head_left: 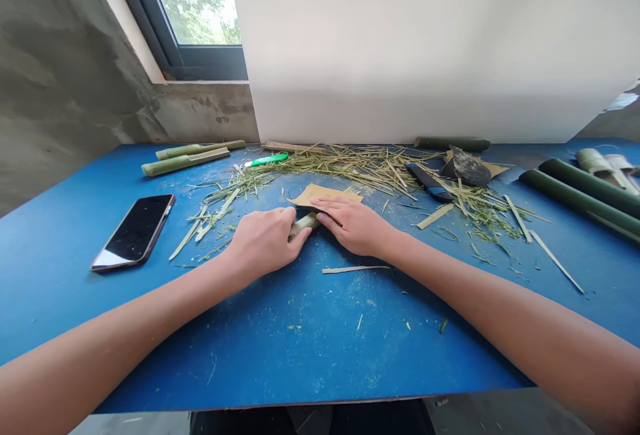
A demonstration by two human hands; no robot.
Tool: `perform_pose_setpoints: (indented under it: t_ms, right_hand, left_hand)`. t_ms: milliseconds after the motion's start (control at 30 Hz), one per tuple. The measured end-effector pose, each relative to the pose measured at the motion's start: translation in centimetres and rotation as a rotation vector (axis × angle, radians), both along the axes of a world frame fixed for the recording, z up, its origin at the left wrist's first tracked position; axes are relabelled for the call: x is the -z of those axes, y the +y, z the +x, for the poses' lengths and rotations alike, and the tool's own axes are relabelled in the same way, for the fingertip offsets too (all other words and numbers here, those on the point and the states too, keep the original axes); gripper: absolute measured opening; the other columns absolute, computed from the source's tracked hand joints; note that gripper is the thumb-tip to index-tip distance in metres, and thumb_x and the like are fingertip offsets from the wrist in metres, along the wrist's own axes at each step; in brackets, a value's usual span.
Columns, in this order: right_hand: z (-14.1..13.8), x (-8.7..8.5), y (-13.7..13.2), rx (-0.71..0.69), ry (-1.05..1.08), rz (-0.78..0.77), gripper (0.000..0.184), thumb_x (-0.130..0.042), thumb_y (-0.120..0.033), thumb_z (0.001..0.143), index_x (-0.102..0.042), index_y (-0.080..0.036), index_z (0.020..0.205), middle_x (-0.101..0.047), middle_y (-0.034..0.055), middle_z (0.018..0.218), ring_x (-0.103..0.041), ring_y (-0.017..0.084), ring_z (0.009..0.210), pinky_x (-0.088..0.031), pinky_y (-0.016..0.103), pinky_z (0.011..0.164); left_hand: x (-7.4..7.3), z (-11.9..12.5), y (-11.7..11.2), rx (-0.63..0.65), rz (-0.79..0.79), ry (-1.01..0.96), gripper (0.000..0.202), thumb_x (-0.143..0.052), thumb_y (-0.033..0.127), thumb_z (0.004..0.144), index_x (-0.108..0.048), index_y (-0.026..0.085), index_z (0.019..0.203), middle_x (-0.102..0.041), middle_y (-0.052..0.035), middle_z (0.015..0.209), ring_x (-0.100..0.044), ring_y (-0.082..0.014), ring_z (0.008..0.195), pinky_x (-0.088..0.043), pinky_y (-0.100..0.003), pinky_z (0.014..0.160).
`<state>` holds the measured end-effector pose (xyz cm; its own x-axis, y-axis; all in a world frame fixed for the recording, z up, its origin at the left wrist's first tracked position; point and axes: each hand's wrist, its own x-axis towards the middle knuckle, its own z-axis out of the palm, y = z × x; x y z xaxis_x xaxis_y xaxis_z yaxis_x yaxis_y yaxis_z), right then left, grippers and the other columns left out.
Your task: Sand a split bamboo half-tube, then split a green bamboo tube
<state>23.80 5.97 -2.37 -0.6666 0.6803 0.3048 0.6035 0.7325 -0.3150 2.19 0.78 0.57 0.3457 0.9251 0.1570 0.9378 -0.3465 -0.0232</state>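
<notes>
My left hand [265, 240] is closed round a short pale green bamboo piece [304, 223] that lies on the blue table [320, 341]. My right hand [353, 223] rests over the other end of the piece, fingers pressed together and flat on a tan sheet of sandpaper [320, 193]. The two hands nearly touch at the bamboo. What lies under the right palm is hidden.
A black phone [134, 231] lies at the left. Bamboo shavings [360, 165] spread across the back, with a green utility knife [267, 159], a dark blue knife [429, 183], a dark stone [466, 167], split bamboo [186, 157] and thick green culms [583, 198].
</notes>
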Motion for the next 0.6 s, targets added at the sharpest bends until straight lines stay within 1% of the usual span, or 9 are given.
perform_pose_setpoints:
  t_ms: [67, 133, 200, 267, 333, 400, 433, 533, 600]
  right_hand:
    - [1.4, -0.2, 0.8, 0.046, -0.04, 0.044, 0.049, -0.036, -0.039, 0.106, -0.062, -0.018, 0.141, -0.061, 0.0098, 0.144, -0.053, 0.027, 0.137, -0.038, 0.049, 0.119]
    - [2.5, -0.3, 1.5, 0.141, -0.065, 0.064, 0.047, -0.038, -0.038, 0.105, -0.065, -0.017, 0.137, -0.063, 0.0116, 0.141, -0.056, 0.029, 0.135, -0.039, 0.052, 0.117]
    - [2.6, -0.3, 1.5, 0.226, -0.037, 0.045, 0.047, -0.039, -0.037, 0.104, -0.066, -0.016, 0.135, -0.064, 0.0129, 0.139, -0.057, 0.03, 0.133, -0.041, 0.053, 0.116]
    - [1.7, -0.2, 0.8, 0.206, 0.015, 0.006, 0.047, -0.038, -0.037, 0.104, -0.066, -0.016, 0.136, -0.064, 0.0115, 0.14, -0.057, 0.029, 0.134, -0.041, 0.052, 0.116]
    - [0.6, -0.1, -0.1, 0.124, 0.055, -0.028, 0.048, -0.036, -0.039, 0.106, -0.063, -0.018, 0.139, -0.062, 0.0091, 0.143, -0.055, 0.026, 0.135, -0.04, 0.048, 0.118]
    - [0.3, -0.2, -0.4, 0.062, 0.058, -0.042, 0.049, -0.035, -0.04, 0.106, -0.062, -0.02, 0.141, -0.062, 0.0081, 0.144, -0.055, 0.025, 0.136, -0.04, 0.047, 0.118]
    - [0.5, -0.3, -0.3, 0.06, 0.047, -0.036, 0.048, -0.036, -0.04, 0.105, -0.062, -0.02, 0.141, -0.062, 0.0084, 0.143, -0.055, 0.026, 0.135, -0.039, 0.048, 0.118]
    - [1.4, -0.5, 0.5, 0.166, 0.0, 0.006, 0.046, -0.041, -0.039, 0.103, -0.068, -0.018, 0.134, -0.066, 0.0115, 0.137, -0.057, 0.031, 0.133, -0.04, 0.053, 0.117]
    - [1.4, -0.4, 0.7, 0.214, 0.007, 0.017, 0.046, -0.041, -0.038, 0.103, -0.069, -0.016, 0.132, -0.067, 0.013, 0.136, -0.058, 0.031, 0.131, -0.04, 0.052, 0.116]
  left_hand:
    - [-0.1, -0.1, 0.2, -0.02, -0.027, -0.013, 0.046, -0.039, 0.058, 0.097, -0.061, 0.02, 0.087, -0.074, -0.0094, 0.084, -0.07, -0.0253, 0.073, -0.038, -0.032, 0.058]
    - [-0.2, -0.2, 0.3, -0.029, -0.05, -0.021, 0.046, -0.039, 0.059, 0.097, -0.061, 0.02, 0.087, -0.074, -0.0089, 0.082, -0.07, -0.0252, 0.072, -0.037, -0.032, 0.058]
    - [-0.3, -0.2, 0.4, -0.025, -0.057, -0.021, 0.046, -0.039, 0.059, 0.097, -0.061, 0.02, 0.087, -0.074, -0.0091, 0.082, -0.07, -0.0253, 0.072, -0.037, -0.032, 0.057]
    - [-0.3, -0.1, 0.3, -0.023, -0.051, -0.016, 0.046, -0.038, 0.059, 0.097, -0.061, 0.02, 0.087, -0.074, -0.0092, 0.083, -0.07, -0.0257, 0.072, -0.037, -0.032, 0.057]
    - [-0.3, -0.1, 0.2, -0.025, -0.045, -0.011, 0.046, -0.038, 0.059, 0.097, -0.061, 0.02, 0.087, -0.074, -0.0092, 0.084, -0.07, -0.0265, 0.073, -0.037, -0.032, 0.057]
    - [-0.3, -0.1, 0.1, -0.028, -0.045, -0.011, 0.046, -0.038, 0.059, 0.097, -0.061, 0.021, 0.087, -0.075, -0.0092, 0.085, -0.07, -0.0272, 0.074, -0.038, -0.033, 0.058]
    - [-0.3, -0.1, 0.1, -0.031, -0.047, -0.013, 0.046, -0.037, 0.059, 0.097, -0.061, 0.021, 0.087, -0.075, -0.0092, 0.085, -0.07, -0.0273, 0.074, -0.038, -0.032, 0.058]
    - [-0.4, -0.2, 0.2, -0.042, -0.067, -0.024, 0.047, -0.037, 0.06, 0.097, -0.062, 0.021, 0.087, -0.074, -0.0088, 0.084, -0.07, -0.0269, 0.075, -0.038, -0.032, 0.059]
    - [-0.5, -0.2, 0.2, -0.043, -0.078, -0.029, 0.047, -0.037, 0.06, 0.097, -0.062, 0.021, 0.087, -0.074, -0.0088, 0.083, -0.07, -0.0271, 0.075, -0.038, -0.032, 0.059]
